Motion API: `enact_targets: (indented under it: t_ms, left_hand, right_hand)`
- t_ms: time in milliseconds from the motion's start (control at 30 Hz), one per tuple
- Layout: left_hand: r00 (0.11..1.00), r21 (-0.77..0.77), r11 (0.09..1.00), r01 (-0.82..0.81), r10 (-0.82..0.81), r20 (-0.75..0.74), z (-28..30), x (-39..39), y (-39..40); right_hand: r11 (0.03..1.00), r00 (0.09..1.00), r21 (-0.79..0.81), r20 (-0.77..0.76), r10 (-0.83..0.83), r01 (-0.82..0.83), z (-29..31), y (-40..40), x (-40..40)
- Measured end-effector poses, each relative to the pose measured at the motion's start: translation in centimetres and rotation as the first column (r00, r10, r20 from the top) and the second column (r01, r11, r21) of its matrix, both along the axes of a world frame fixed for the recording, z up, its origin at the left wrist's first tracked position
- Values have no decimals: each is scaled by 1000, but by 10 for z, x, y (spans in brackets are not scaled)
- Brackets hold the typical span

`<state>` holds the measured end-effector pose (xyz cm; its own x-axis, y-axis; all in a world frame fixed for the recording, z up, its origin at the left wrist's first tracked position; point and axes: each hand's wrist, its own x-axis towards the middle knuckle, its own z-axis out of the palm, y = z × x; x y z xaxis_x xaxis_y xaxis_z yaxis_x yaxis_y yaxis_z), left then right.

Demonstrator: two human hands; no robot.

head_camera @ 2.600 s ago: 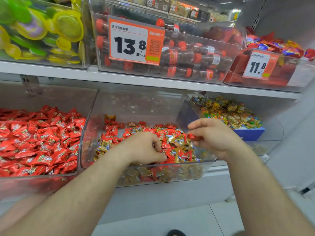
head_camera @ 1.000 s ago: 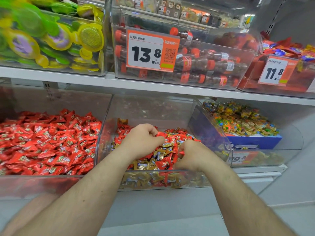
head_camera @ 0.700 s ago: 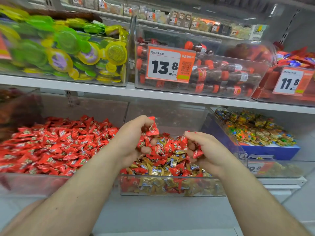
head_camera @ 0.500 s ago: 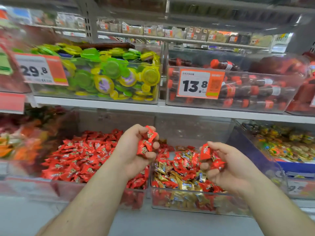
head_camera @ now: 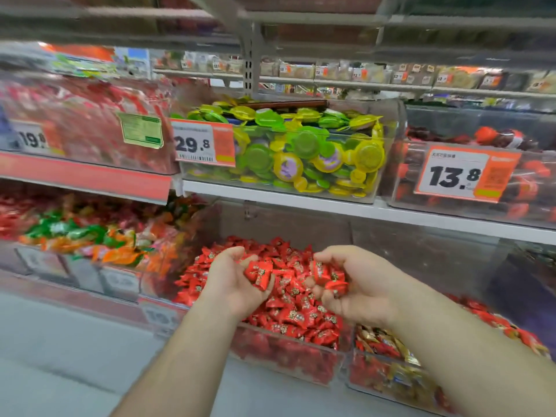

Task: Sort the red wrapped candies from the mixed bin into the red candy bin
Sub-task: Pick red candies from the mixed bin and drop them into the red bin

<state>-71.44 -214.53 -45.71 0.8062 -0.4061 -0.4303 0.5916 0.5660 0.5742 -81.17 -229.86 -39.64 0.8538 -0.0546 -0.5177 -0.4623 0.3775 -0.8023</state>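
Both hands hang over the red candy bin [head_camera: 288, 350], each cupped around a small clutch of red wrapped candies — the left hand [head_camera: 233, 281] has its fingers curled round a couple of them [head_camera: 259, 273], the right hand [head_camera: 356, 284] holds its own few [head_camera: 326, 278] in a loose, half-closed grip. The mixed bin [head_camera: 388, 371] sits just to the right, mostly hidden under the right forearm, its gold and red wrappers showing at the near edge. As I see it, the risk is in the letting go: the right hand is close to the wall between the two bins, so a careless release could send a candy back into the mix — or over the near lip and down to the floor.
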Motion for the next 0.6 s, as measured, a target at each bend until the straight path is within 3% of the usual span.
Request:
enact_targets:
  t_ms: [133, 333, 600]
  left_hand:
    - [989, -13, 992, -122, 123, 86, 2, 6, 9]
    - [956, 112, 974, -196, 164, 244, 2, 5, 14]
    - [936, 87, 996, -30, -3, 351, 9, -12, -5]
  right_hand:
    - [984, 983, 4, 40, -179, 179, -14, 2, 41]
    - [991, 990, 1, 58, -132, 132, -14, 7, 49]
    - [989, 981, 91, 145, -125, 113, -8, -5, 24]
